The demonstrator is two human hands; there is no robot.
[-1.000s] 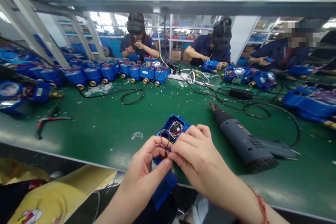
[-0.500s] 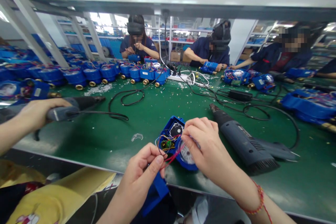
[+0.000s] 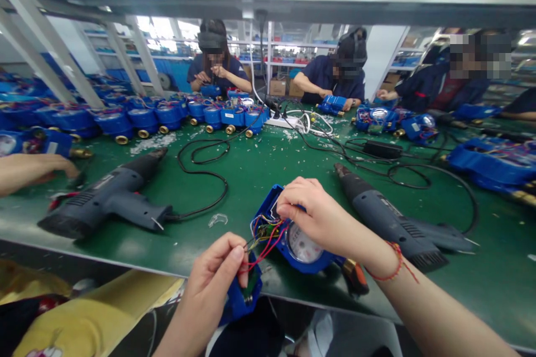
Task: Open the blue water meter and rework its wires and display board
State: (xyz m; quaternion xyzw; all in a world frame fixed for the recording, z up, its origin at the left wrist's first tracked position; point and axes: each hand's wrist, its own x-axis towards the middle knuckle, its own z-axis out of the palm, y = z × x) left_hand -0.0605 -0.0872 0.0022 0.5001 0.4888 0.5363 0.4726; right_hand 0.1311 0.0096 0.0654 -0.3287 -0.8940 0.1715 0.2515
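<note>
A blue water meter [image 3: 299, 245] lies on the bench edge, its round dial facing up and its wiring compartment open. My left hand [image 3: 220, 273] pinches a bundle of thin wires [image 3: 266, 248], red and dark ones among them, running from that compartment. Below those fingers is a blue cover [image 3: 243, 298] with a green board inside, partly hidden by the hand. My right hand [image 3: 305, 209] is closed over the compartment's upper end, fingertips pressed together; what they hold, if anything, is hidden.
Heat guns lie on both sides, one left [image 3: 109, 195] and one right [image 3: 389, 217]. A co-worker's hand [image 3: 37, 170] reaches in at left. A clear plastic scrap [image 3: 218, 219], cables, a power strip [image 3: 287, 121] and rows of blue meters [image 3: 113, 122] are on the bench.
My right hand has moved from the red wires to the compartment's upper end. My left hand shifted slightly left and down with the wires. The co-worker's hand let go of the left heat gun.
</note>
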